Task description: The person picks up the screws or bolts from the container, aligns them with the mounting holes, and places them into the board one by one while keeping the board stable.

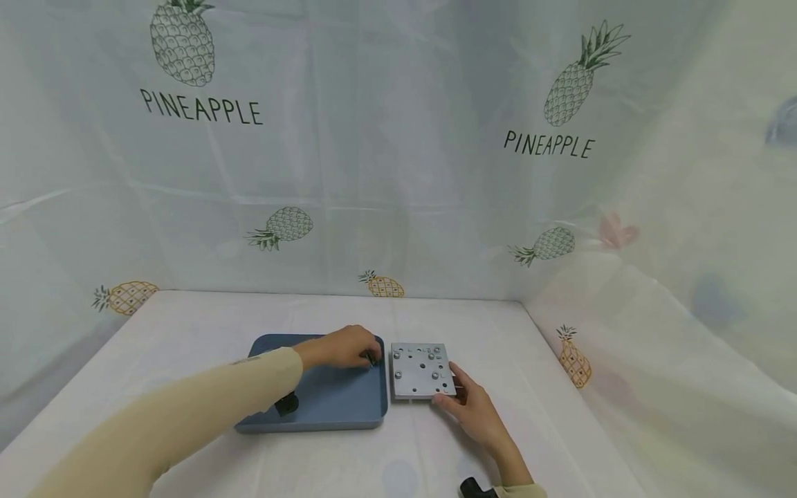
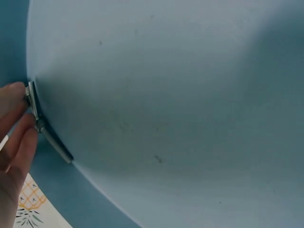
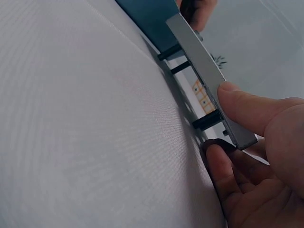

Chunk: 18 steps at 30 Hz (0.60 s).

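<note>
In the head view my left hand (image 1: pixel 349 346) reaches into the blue tray (image 1: pixel 324 423) at its far right corner. Up close in the left wrist view, its thumb and fingers pinch a slim metal bolt (image 2: pixel 33 102) against the tray's wall. A second metal rod (image 2: pixel 57 145) lies end to end with it along the rim. My right hand (image 1: pixel 471 408) grips the near right corner of a square metal plate (image 1: pixel 421 384), thumb on its edge and fingers beneath. Bolt heads and holes dot the plate's top. Dark threaded shanks (image 3: pixel 207 119) stick out below it.
The plate stands just right of the tray on a white cloth-covered table (image 1: pixel 324 463). A pineapple-print curtain (image 1: pixel 398 159) hangs behind and along the sides. Black wrist mounts (image 1: pixel 286 403) sit at both wrists, one of them over the tray.
</note>
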{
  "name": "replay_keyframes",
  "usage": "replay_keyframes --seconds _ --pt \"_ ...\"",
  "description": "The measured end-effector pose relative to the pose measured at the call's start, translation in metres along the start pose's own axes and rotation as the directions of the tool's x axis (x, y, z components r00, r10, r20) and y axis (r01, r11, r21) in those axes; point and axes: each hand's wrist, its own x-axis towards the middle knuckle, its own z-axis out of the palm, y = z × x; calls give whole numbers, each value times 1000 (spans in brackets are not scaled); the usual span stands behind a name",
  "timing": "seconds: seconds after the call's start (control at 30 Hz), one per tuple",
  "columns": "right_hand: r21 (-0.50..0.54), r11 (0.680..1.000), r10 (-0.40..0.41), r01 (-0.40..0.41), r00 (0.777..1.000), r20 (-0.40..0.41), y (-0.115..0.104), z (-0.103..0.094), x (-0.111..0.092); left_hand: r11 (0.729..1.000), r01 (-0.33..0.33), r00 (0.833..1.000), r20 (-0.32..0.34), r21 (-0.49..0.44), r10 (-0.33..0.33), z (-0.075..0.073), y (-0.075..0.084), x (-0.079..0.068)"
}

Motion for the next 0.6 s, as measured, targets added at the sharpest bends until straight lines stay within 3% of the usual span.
replay_keyframes --seconds 0.23,0.6 --pt "3 1000 -5 5 1000 -3 0 0 -1 996 33 999 -46 78 -29 6 -4 6" --pt "8 1000 -13 13 1000 2 0 0 -1 982 37 999 -28 188 -32 13 -2 12"
